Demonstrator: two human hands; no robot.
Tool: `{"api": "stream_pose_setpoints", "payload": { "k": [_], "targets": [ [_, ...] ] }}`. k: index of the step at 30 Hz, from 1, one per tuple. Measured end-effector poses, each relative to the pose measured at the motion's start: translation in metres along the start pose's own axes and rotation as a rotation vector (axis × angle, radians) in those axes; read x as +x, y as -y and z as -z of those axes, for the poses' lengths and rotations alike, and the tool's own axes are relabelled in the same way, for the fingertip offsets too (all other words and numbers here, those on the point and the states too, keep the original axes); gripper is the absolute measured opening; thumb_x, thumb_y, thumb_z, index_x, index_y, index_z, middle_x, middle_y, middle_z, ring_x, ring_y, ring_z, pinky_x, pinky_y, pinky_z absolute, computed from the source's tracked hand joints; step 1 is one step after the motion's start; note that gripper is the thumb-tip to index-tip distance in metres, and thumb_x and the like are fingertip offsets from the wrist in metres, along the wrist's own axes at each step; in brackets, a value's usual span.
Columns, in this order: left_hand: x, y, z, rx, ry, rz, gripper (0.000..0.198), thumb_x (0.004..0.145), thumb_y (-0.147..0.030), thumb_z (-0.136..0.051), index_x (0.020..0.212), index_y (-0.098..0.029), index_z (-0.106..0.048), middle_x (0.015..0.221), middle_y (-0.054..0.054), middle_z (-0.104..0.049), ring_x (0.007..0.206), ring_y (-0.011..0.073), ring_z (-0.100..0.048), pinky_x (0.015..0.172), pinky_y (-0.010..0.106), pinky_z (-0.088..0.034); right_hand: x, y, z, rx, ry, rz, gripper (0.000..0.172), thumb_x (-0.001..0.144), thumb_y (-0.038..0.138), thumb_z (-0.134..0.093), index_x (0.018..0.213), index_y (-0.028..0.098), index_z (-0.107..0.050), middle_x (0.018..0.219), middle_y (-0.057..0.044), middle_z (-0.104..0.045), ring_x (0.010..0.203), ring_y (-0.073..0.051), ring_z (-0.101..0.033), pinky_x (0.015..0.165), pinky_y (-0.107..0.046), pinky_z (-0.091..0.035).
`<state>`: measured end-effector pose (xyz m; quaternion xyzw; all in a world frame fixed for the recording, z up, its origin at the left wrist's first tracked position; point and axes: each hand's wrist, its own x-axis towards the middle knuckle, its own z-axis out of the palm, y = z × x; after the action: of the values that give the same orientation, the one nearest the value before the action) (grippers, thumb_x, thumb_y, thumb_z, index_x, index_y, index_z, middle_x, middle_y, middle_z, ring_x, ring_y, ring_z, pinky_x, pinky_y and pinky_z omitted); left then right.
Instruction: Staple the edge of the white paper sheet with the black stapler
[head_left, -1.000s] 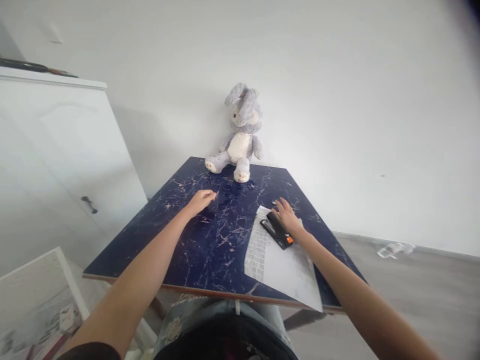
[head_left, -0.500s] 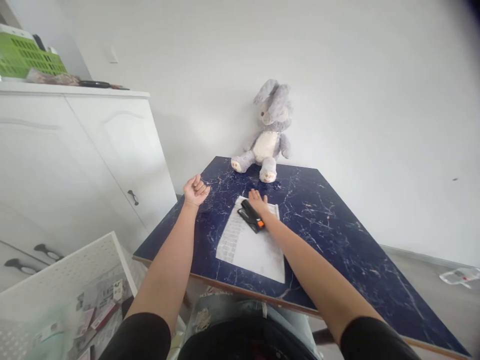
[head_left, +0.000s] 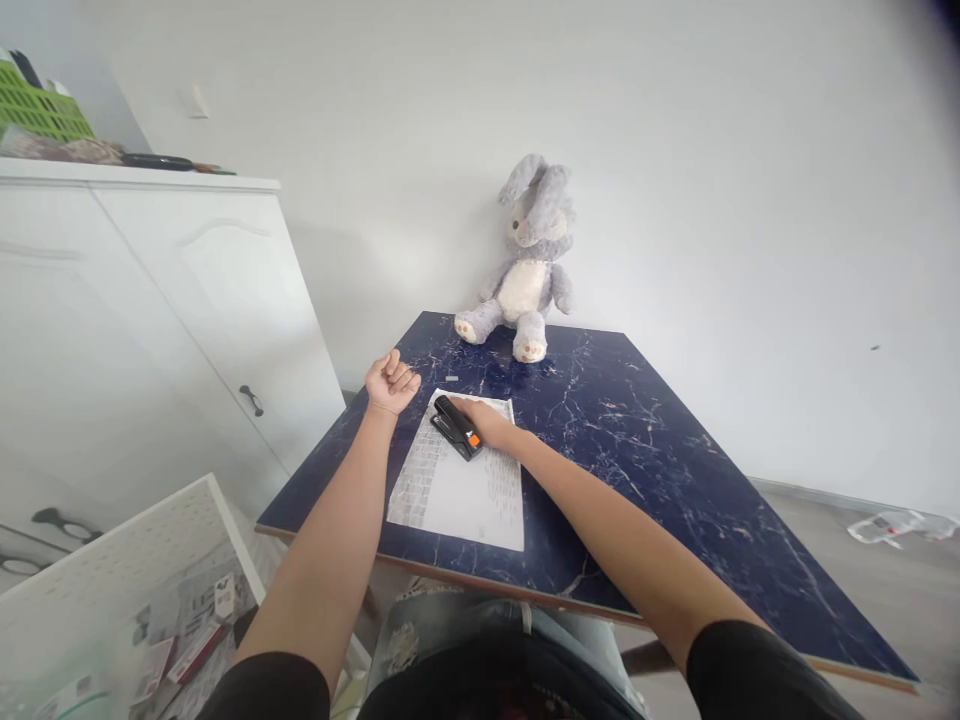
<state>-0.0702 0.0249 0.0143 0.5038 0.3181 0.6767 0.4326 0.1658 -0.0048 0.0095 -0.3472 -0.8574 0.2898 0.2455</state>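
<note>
Right hand [head_left: 487,425]: fingers lie against the stapler [head_left: 456,428], clasp not discernible. Stapler rests just beside them on the sheet [head_left: 465,490], not yet lifted off the surface [head_left: 637,430]. Left hand [head_left: 391,383]: fingers curled, empty.

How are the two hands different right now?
The left hand is curled into a fist, while the right hand lies flatter. The left hand is off the paper and touches no object, but the right hand rests on the paper, touching the stapler. Both reach out over the table.
</note>
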Motion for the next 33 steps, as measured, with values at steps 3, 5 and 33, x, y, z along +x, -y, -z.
{"api": "stream_pose_setpoints", "payload": {
  "k": [3,5,33],
  "targets": [
    [-0.001,0.002,-0.005,-0.068,0.062,0.052,0.048,0.098,-0.055,-0.034,0.064,-0.021,-0.032,0.046,-0.009,-0.012,0.036,0.0072,-0.011,0.048,0.028,-0.030,-0.027,-0.006,0.018,-0.006,0.073,0.100,0.020,0.091,0.021,-0.058,0.108,0.020,-0.070,0.118,-0.003,-0.072,0.113,-0.020,-0.064,0.104,-0.033,-0.045],
    [-0.003,0.003,-0.011,-0.115,0.104,0.084,0.046,0.098,-0.051,-0.039,0.064,-0.021,-0.034,0.046,-0.009,-0.013,0.036,0.0067,-0.011,0.049,0.028,-0.031,-0.045,-0.015,0.033,-0.011,0.066,0.122,0.025,0.091,0.023,-0.056,0.111,0.020,-0.070,0.124,-0.006,-0.070,0.117,-0.023,-0.062,0.107,-0.036,-0.044],
    [-0.062,0.075,-0.156,0.275,0.001,0.181,0.045,0.096,-0.050,-0.047,0.081,-0.017,-0.073,0.093,0.013,-0.075,0.090,0.0235,-0.071,0.090,0.039,-0.055,-0.127,-0.035,0.113,0.177,0.255,0.014,0.049,0.084,0.041,-0.067,0.128,0.020,-0.064,0.117,-0.008,-0.069,0.096,-0.023,-0.063,0.082,-0.033,-0.050]
  ]
}}
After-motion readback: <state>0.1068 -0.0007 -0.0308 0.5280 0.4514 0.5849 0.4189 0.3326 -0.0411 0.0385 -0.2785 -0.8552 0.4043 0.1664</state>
